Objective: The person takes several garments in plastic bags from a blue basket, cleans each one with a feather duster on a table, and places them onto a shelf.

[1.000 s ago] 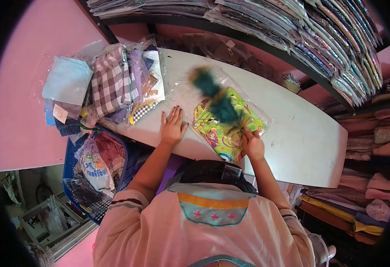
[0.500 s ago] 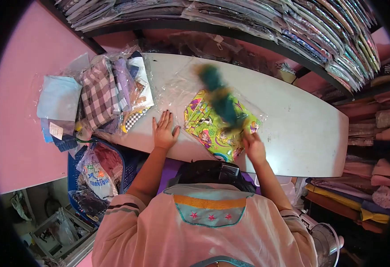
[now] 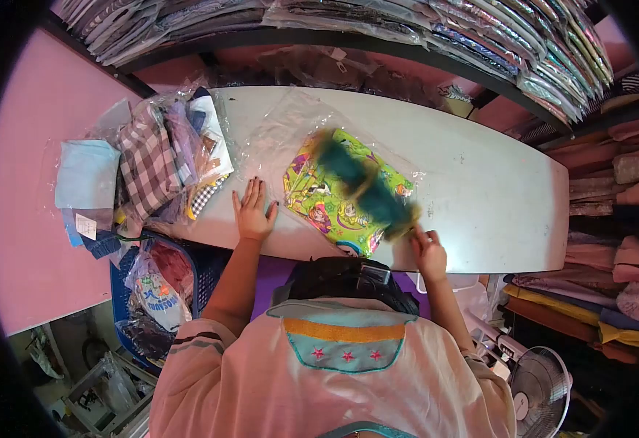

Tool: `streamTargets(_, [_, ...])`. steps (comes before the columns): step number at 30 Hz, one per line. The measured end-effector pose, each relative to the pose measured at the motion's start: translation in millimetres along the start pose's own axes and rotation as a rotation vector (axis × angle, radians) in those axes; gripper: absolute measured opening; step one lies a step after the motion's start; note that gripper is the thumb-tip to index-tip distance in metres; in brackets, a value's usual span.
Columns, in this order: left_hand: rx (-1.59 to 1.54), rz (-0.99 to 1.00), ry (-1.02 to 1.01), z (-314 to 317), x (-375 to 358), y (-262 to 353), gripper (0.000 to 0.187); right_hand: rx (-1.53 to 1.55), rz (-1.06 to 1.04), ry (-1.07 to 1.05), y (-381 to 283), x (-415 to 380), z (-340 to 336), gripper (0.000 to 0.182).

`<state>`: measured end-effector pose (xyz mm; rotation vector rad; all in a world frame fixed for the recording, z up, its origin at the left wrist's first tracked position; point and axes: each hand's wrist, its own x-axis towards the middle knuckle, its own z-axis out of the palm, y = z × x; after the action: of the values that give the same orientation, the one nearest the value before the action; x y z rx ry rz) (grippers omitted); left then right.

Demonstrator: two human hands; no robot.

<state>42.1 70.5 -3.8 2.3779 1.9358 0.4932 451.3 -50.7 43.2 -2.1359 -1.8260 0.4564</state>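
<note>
My right hand (image 3: 429, 253) is closed round the handle end of a fluffy green and yellow duster (image 3: 352, 175), which is smeared by motion. The duster lies across a bright green printed garment (image 3: 316, 191) folded in a clear plastic bag; whether it touches the bag is hard to tell. My left hand (image 3: 254, 212) rests flat on the white table (image 3: 480, 197), fingers spread, just left of the bagged garment. Beyond the left hand is a pile of bagged clothes, with a brown checked garment (image 3: 148, 164) and a light blue one (image 3: 86, 175).
A blue basket (image 3: 204, 274) of bagged items stands below the table's left edge. Shelves of plastic-wrapped clothes (image 3: 349, 22) run along the back. Folded fabrics (image 3: 604, 314) are stacked at the right. A fan (image 3: 542, 394) stands at lower right.
My right hand has moved slightly right and down, and the duster has swung lower and to the left across the bagged garment. My left hand stays flat on the table. The view has shifted slightly.
</note>
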Motion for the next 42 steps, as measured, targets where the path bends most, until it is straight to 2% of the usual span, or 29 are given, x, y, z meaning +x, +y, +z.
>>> streamTargets(2, [0.008, -0.005, -0.004, -1.8, -0.9, 0.3, 0.058, 0.033, 0.125, 0.149, 10.5, 8.3, 5.4, 0.044])
streamTargets(5, [0.025, -0.01, 0.01, -0.5, 0.9, 1.4, 0.056, 0.147, -0.038, 0.118, 9.8, 5.2, 7.6, 0.044])
streamTargets(6, [0.027, -0.01, 0.015, -0.3, 0.2, 0.9, 0.056, 0.143, -0.152, 0.033, 5.4, -0.9, 5.1, 0.043])
streamTargets(7, [0.029, -0.012, 0.019, 0.3, -0.2, 0.5, 0.055, 0.074, -0.172, -0.098, -2.6, -7.1, -1.0, 0.043])
streamTargets(9, [0.041, -0.012, 0.022, 2.0, 0.3, -0.6, 0.054, -0.063, -0.109, -0.139, 1.8, -6.8, -8.6, 0.043])
streamTargets(12, [0.092, -0.028, 0.03, 0.9, -2.5, 1.4, 0.053, 0.041, 0.097, 0.048, 10.4, 7.7, -1.6, 0.043])
streamTargets(15, [0.116, -0.041, 0.024, 1.8, -0.4, -0.4, 0.051, 0.177, -0.204, -0.01, 12.8, 3.6, 9.5, 0.042])
streamTargets(17, [0.117, -0.05, 0.011, 6.1, -2.1, -4.1, 0.05, 0.102, -0.418, -0.244, 7.2, -10.5, -1.6, 0.042])
streamTargets(19, [0.123, -0.053, 0.002, 4.8, -0.7, -5.3, 0.049, 0.032, -0.514, -0.291, 6.5, -13.3, -15.2, 0.04])
streamTargets(22, [0.11, -0.083, 0.012, 6.5, -3.6, -2.5, 0.047, -0.039, -0.228, -0.114, 23.0, -5.2, -12.6, 0.042])
streamTargets(23, [0.117, -0.086, 0.011, 6.6, -3.9, -2.6, 0.047, 0.061, -0.118, -0.04, 24.8, -3.8, -7.5, 0.043])
streamTargets(25, [0.131, -0.092, 0.008, 5.9, -4.6, -2.5, 0.047, 0.179, -0.146, -0.024, 20.1, -2.7, 1.6, 0.044])
streamTargets(28, [0.138, -0.09, 0.017, 8.4, -4.0, -3.7, 0.047, 0.052, -0.437, -0.202, 2.5, -9.3, -2.6, 0.043])
streamTargets(31, [0.134, -0.098, 0.024, 11.2, -5.9, -4.3, 0.047, -0.097, -0.286, -0.17, -2.3, 7.4, -5.0, 0.041])
streamTargets(32, [0.131, -0.104, 0.023, 11.7, -6.3, -4.5, 0.047, -0.063, -0.186, -0.044, 3.1, 16.2, 2.4, 0.041])
streamTargets(33, [0.129, -0.111, 0.023, 11.5, -6.2, -4.1, 0.047, -0.003, -0.065, -0.003, 4.6, 25.7, 3.6, 0.041])
streamTargets(35, [0.121, -0.112, 0.021, 10.6, -6.6, -2.8, 0.047, 0.034, -0.095, 0.051, 2.5, 37.2, 10.0, 0.041])
streamTargets(37, [0.121, -0.106, 0.014, 8.6, -4.8, -5.3, 0.047, 0.056, -0.274, -0.05, -14.3, 35.9, 9.5, 0.039])
streamTargets(39, [0.118, -0.103, -0.004, 7.9, -4.6, -5.5, 0.047, -0.048, -0.44, -0.189, -32.2, 34.6, 10.9, 0.043])
streamTargets(41, [0.097, -0.111, 0.007, 8.5, -4.6, -4.0, 0.047, -0.058, -0.385, -0.144, -32.8, 41.4, 23.1, 0.044])
streamTargets(42, [0.088, -0.118, 0.015, 8.3, -4.8, -3.8, 0.047, -0.086, -0.285, -0.098, -23.2, 49.4, 30.1, 0.044])
